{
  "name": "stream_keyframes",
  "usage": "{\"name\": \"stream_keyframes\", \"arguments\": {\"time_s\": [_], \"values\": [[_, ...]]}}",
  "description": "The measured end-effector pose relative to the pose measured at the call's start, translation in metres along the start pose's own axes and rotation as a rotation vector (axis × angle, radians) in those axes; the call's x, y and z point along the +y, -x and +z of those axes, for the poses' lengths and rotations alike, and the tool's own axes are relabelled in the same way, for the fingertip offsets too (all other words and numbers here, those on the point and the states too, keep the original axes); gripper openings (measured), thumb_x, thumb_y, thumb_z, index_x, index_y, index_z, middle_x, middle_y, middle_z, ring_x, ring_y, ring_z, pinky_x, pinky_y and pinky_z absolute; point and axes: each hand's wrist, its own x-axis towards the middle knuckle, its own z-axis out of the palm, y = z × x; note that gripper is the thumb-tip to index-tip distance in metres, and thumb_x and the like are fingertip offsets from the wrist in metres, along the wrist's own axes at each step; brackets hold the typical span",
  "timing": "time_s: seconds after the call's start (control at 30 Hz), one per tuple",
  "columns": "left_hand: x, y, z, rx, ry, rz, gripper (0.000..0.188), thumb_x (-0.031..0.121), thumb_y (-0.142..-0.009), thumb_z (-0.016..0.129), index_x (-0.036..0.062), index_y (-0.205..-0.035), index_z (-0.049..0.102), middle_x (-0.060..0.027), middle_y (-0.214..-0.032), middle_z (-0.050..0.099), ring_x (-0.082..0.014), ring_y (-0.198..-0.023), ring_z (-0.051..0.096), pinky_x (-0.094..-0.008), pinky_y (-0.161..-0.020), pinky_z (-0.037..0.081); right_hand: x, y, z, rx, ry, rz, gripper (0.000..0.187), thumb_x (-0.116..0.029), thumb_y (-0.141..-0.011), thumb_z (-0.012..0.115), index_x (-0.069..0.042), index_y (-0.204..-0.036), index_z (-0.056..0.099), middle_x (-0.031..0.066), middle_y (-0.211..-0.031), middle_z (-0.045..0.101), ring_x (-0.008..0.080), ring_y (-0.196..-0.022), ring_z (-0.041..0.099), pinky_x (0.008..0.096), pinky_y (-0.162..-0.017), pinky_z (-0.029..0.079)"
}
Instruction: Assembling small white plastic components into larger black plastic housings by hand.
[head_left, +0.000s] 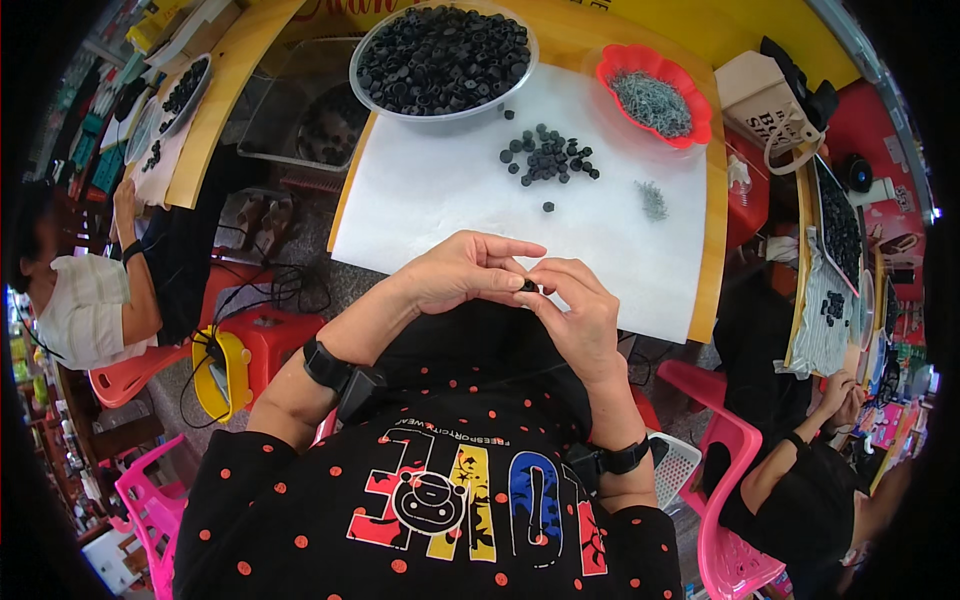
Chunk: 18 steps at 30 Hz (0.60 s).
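Both my hands meet just off the near edge of the white-covered table (430, 200). A small black knob-like part (528, 286) sits between the fingertips. My left hand (470, 272) pinches it from the left, with the index finger stretched out above. From the other side my right hand (575, 308) closes thumb and fingers on the same part; whether a small screw is there too is hidden. Beyond the hands lies a loose pile of similar black parts (548, 158), one black part (548, 207) apart from it. A little heap of small grey metal pieces (651, 200) rests to the right.
At the far left of the table stands a clear bowl (440, 118) heaped with black parts. A red flower-shaped dish (606, 72) of metal pieces is at the far right. Co-workers sit at tables on both sides, near a pink chair (725, 520) and a red stool (268, 340).
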Motion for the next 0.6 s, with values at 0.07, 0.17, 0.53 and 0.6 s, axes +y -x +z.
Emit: {"name": "stream_keyframes", "arguments": {"time_s": [0.07, 0.17, 0.53, 0.6], "values": [[0.0015, 0.0008, 0.002, 0.006, 0.007, 0.01, 0.05, 0.003, -0.088, 0.062, -0.0022, -0.134, 0.044, -0.015, -0.106, 0.066, -0.0195, -0.096, 0.066, -0.0315, -0.089, 0.054, -0.0004, -0.0007, 0.0004, 0.012, 0.001, -0.019, 0.023, -0.004, -0.07, 0.077, -0.001, -0.091, 0.066, 0.0082, -0.092, 0.064, 0.0203, -0.081, 0.063, 0.0288, -0.064, 0.053], [0.0041, 0.0002, 0.0037, 0.013, 0.022, 0.009, 0.05, 0.004, -0.088, 0.061, -0.0017, -0.135, 0.044, -0.0148, -0.106, 0.066, -0.0192, -0.096, 0.066, -0.0315, -0.089, 0.054, -0.0001, -0.0017, -0.0017, -0.013, -0.045, 0.064, 0.026, -0.005, -0.07, 0.077, -0.002, -0.094, 0.066, 0.0083, -0.096, 0.063, 0.0216, -0.083, 0.063, 0.0296, -0.067, 0.053], [-0.0009, -0.002, 0.0036, 0.088, 0.124, 0.018, 0.046, 0.009, -0.089, 0.062, -0.0025, -0.131, 0.047, -0.0116, -0.103, 0.066, -0.0192, -0.094, 0.067, -0.0328, -0.088, 0.055, -0.0013, -0.0018, -0.0011, 0.031, -0.018, 0.091, 0.029, -0.005, -0.072, 0.076, -0.003, -0.1, 0.066, 0.0085, -0.1, 0.061, 0.023, -0.092, 0.061, 0.0324, -0.078, 0.05], [0.0002, -0.0018, 0.0046, 0.112, 0.112, 0.0, 0.045, 0.009, -0.089, 0.062, -0.0021, -0.13, 0.048, -0.0102, -0.101, 0.066, -0.0188, -0.093, 0.067, -0.0316, -0.085, 0.055, -0.0006, -0.0021, -0.0006, 0.025, -0.023, 0.087, 0.029, -0.005, -0.073, 0.075, -0.003, -0.101, 0.066, 0.0086, -0.1, 0.061, 0.023, -0.091, 0.061, 0.0324, -0.077, 0.05]]}}
